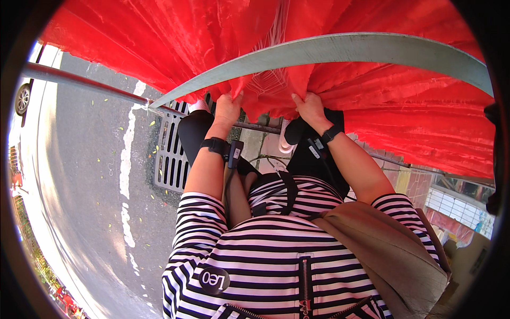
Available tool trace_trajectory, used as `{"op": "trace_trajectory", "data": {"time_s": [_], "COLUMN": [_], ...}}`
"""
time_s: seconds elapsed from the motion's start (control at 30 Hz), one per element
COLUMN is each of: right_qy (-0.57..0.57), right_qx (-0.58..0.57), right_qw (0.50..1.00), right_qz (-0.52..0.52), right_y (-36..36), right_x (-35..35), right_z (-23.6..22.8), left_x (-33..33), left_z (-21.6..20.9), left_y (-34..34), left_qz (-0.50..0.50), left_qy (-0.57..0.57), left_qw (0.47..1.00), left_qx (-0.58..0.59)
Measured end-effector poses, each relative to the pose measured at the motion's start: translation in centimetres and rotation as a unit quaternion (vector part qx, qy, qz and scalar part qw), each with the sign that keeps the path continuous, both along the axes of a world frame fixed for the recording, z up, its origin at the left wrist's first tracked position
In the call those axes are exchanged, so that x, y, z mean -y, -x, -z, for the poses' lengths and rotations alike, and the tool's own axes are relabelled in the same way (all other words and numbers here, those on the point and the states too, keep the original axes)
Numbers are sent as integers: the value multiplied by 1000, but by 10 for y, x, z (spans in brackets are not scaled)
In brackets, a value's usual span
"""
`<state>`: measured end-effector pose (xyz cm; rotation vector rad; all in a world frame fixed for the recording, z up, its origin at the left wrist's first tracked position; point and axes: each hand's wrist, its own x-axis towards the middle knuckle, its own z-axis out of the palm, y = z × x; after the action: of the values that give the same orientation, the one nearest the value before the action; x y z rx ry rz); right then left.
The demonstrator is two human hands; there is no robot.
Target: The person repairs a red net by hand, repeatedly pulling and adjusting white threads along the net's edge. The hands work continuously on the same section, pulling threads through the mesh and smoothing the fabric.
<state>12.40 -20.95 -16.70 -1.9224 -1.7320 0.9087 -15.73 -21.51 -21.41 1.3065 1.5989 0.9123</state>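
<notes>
A large sheet of bright red cloth [372,101] hangs in gathered folds across the far side. My left hand [228,110] pinches a fold of it at the lower edge, left of centre. To the right, my right hand [311,108] grips another fold between thumb and fingers. Between the two hands the cloth opens into a patch of loose white threads [268,80]. A flat grey metal band [340,49] arches in front of the cloth, just beyond both hands. Each wrist wears a black strap with a small device.
A metal rail [87,80] runs at left and meets the grey band's end. Below lies a slotted drain grate [171,146] beside the asphalt road [95,122] with a white line. A car wheel [22,99] shows far left. A brown bag [382,244] hangs at my right side.
</notes>
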Motion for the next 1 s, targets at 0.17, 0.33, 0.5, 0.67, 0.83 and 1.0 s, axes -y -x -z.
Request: {"op": "trace_trajectory", "data": {"time_s": [0.17,0.33,0.5,0.67,0.83,1.0], "right_qy": [-61,-63,-72,-77,-89,-76], "right_qx": [-3,36,65,106,130,165], "right_qw": [998,997,995,991,987,983], "right_qz": [-18,-13,-13,-26,-29,-22], "right_y": [-17,-28,-34,-43,-55,-64], "right_x": [1,2,4,3,4,2], "right_z": [8,7,1,-2,-10,-20], "left_x": [-1,-5,-7,-9,-12,-28], "left_z": [6,16,20,10,9,39], "left_y": [11,23,32,38,47,67], "left_qz": [-8,-24,-27,-40,-60,-57], "left_qy": [-23,-7,-17,-33,58,45], "left_qw": [999,1000,998,996,996,992], "left_qx": [-35,-19,-56,-76,-16,-103]}}
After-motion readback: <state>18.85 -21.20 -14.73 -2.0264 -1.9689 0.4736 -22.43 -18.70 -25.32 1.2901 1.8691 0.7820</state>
